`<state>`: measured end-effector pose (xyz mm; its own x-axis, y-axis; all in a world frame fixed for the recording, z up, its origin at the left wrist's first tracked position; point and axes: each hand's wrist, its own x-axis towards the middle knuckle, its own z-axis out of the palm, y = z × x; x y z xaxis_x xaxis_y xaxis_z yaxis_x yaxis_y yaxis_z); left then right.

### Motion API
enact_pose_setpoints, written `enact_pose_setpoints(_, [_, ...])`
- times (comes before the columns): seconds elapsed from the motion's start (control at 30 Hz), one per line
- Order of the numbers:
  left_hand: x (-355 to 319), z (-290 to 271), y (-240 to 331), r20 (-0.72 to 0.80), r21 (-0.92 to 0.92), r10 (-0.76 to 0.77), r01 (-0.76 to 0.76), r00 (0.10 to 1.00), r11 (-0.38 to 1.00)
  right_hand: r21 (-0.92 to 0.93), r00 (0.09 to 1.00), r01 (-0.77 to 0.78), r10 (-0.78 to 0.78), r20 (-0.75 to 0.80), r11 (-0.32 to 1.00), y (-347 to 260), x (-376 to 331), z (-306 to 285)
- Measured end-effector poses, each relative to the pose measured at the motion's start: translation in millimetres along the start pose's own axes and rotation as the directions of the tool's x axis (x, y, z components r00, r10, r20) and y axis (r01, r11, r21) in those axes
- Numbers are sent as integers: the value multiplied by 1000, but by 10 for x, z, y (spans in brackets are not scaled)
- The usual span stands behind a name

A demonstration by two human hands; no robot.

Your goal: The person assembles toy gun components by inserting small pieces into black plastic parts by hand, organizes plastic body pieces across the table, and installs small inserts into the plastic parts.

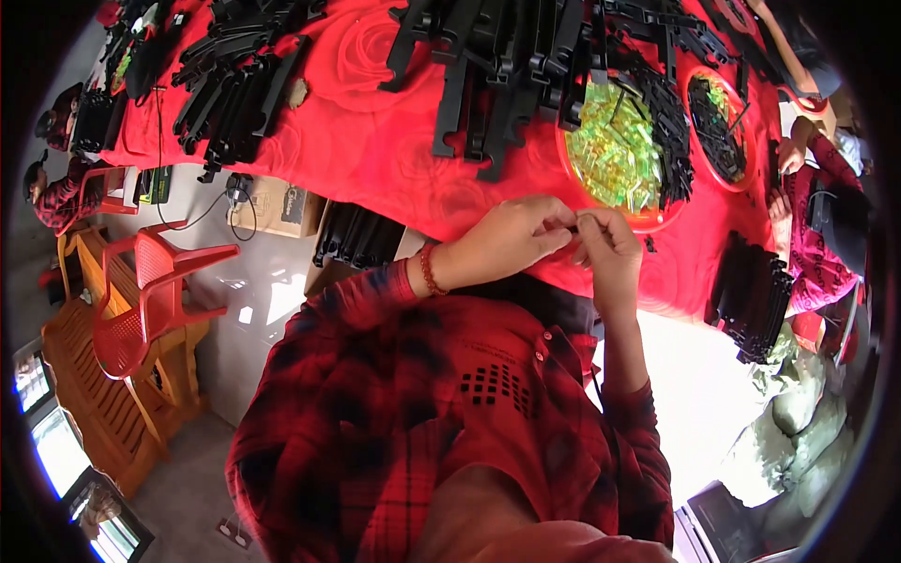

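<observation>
My left hand (511, 239) and my right hand (608, 246) meet fingertip to fingertip at the near edge of a table with a red cloth (375, 141). Together they pinch one small dark part (573, 226); its shape is too small to make out. A red cord bracelet sits on my left wrist. Just beyond my hands lies an orange round tray (615, 150) filled with shiny yellow-green pieces. Long black plastic strips (497, 66) are heaped behind it.
More black strips (235, 84) pile at the table's left. A second round tray (718, 127) sits far right, beside another person in a dark red sleeve (812, 253). A stack of black parts (755, 296) hangs at the right edge. A red plastic chair (150, 291) and cardboard boxes (282, 206) stand left.
</observation>
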<state>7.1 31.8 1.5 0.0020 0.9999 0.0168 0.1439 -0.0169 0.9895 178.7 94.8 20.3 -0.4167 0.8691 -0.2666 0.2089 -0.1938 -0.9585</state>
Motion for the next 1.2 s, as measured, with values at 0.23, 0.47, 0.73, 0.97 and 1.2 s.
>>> enact_pose_setpoints(0.23, [174,-410,-34,-293,349,323,-214,900,912,-239,967,151,-194,-167,959,410,-83,-248])
enact_pose_setpoints(0.47, [1152,-1455,25,-380,914,730,111,568,389,-575,893,341,-447,-49,744,593,-79,-314])
enact_pose_setpoints(0.73, [1157,-1673,92,-327,755,237,102,915,648,-766,745,268,-630,-219,584,803,-131,-442])
enact_pose_setpoints(0.97, [383,-1367,-2,-591,658,439,89,677,748,-814,670,254,-702,-242,522,832,-254,-548])
enact_pose_setpoints(1.2, [-713,-70,-69,-299,701,574,-233,762,674,-147,962,178,-204,-183,973,479,-523,-215])
